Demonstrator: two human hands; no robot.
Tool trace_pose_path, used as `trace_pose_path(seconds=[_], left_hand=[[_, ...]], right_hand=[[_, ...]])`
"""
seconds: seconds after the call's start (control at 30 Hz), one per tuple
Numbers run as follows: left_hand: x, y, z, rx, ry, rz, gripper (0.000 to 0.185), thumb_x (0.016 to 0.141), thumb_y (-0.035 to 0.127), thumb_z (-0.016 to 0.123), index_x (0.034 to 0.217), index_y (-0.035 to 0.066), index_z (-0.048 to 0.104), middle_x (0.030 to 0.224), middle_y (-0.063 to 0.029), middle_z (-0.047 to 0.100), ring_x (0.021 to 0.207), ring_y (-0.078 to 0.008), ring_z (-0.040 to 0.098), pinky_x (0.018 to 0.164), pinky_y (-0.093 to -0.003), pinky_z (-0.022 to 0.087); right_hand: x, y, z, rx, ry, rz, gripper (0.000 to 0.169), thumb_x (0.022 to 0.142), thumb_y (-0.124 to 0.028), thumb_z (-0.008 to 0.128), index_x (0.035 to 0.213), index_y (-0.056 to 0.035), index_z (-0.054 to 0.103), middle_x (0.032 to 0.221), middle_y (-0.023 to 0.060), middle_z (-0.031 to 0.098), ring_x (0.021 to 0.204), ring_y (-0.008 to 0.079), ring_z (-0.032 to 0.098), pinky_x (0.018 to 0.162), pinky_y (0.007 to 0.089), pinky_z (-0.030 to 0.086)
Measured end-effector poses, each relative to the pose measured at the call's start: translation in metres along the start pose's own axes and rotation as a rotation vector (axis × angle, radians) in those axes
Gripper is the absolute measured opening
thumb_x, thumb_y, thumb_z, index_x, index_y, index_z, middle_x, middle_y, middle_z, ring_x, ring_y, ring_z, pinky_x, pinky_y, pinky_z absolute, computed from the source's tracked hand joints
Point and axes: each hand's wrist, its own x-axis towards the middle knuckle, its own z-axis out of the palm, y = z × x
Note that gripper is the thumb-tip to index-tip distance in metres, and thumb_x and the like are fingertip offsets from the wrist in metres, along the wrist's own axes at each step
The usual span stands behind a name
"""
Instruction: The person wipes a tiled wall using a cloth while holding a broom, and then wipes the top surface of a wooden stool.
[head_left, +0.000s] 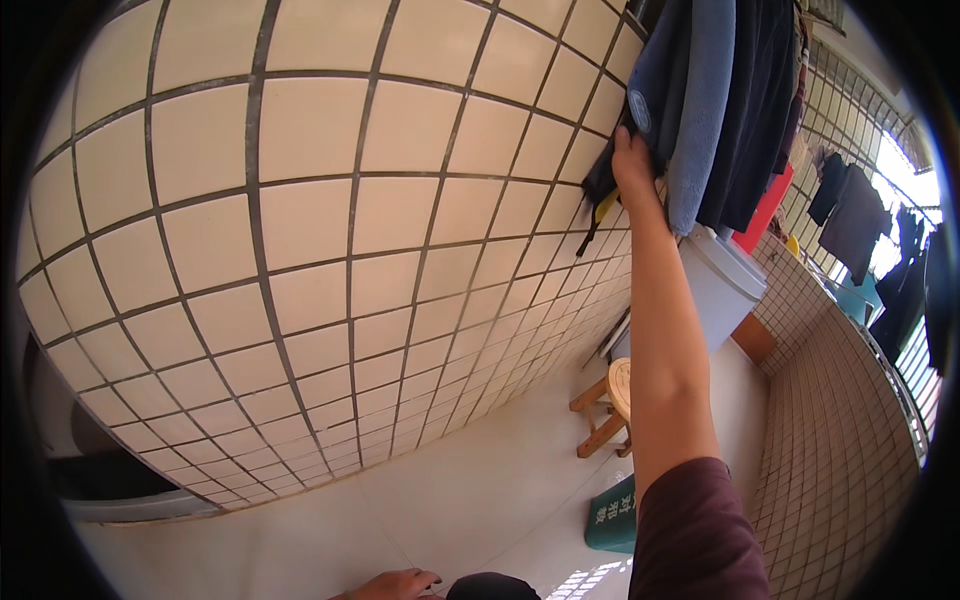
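My right hand (634, 161) reaches up along the tiled wall to a row of hanging cloth. Its fingers are against a dark item (606, 169) with a thin dangling black strap, next to a blue-grey garment (660, 82) with an oval patch. The cloth hides part of the fingers, so their hold is unclear. A blue towel (705, 120) and dark garments (754, 112) hang just right of the hand. Something yellow (606, 204) shows below the dark item. At the bottom edge my left hand (394, 584) is low over the floor, partly cut off, with nothing visible in it.
A cream tiled wall (304, 127) rises close on the left. Below my right arm are a wooden stool (619, 386) and a green bin (611, 514) bearing writing. Beyond stand a light grey lidded container (716, 277) and a low tiled wall (825, 390); more clothes (855, 217) hang by the window bars.
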Motion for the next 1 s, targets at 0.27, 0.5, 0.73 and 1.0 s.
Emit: trace_pose_path(seconds=[0.27,0.5,0.73,1.0], left_hand=[[0.0,-0.009,0.015,-0.007,0.012,0.069,0.026,0.078,0.028,0.062,0.087,0.004,0.063,0.091,-0.0174,0.057,0.081,-0.0313,0.058,0.067,-0.039,0.049],[-0.001,0.003,0.01,0.111,-0.06,0.081,0.037,0.083,0.032,0.059,0.102,0.001,0.057,0.09,-0.0181,0.059,0.086,-0.0331,0.057,0.071,-0.0407,0.048],[-0.008,0.011,0.01,0.099,-0.069,-0.034,0.039,0.083,0.033,0.059,0.105,0.001,0.056,0.093,-0.019,0.06,0.086,-0.0342,0.058,0.074,-0.0412,0.048],[-0.012,0.013,0.008,0.099,-0.068,-0.09,0.038,0.082,0.031,0.06,0.105,0.001,0.056,0.091,-0.0198,0.059,0.083,-0.0354,0.058,0.073,-0.0413,0.048]], right_hand=[[0.068,0.075,-0.054,-0.689,0.274,-0.532,0.049,0.094,-0.023,0.039,0.137,-0.0009,0.03,0.139,0.0218,0.033,0.13,0.0322,0.029,0.106,0.034,0.023],[-0.112,0.1,0.065,0.216,0.317,-0.12,0.055,0.094,-0.018,0.039,0.139,0.0045,0.017,0.14,0.0246,0.026,0.13,0.0351,0.027,0.107,0.0349,0.02],[-0.251,-0.087,0.072,0.057,-0.064,-0.722,0.063,0.085,-0.02,0.055,0.141,-0.0139,0.026,0.134,0.0252,0.034,0.125,0.0395,0.032,0.102,0.0571,0.017],[-0.105,-0.003,0.058,0.264,0.383,-0.223,0.054,0.092,-0.03,0.043,0.139,-0.0106,0.027,0.137,0.0245,0.034,0.122,0.0392,0.037,0.102,0.0489,0.024]])
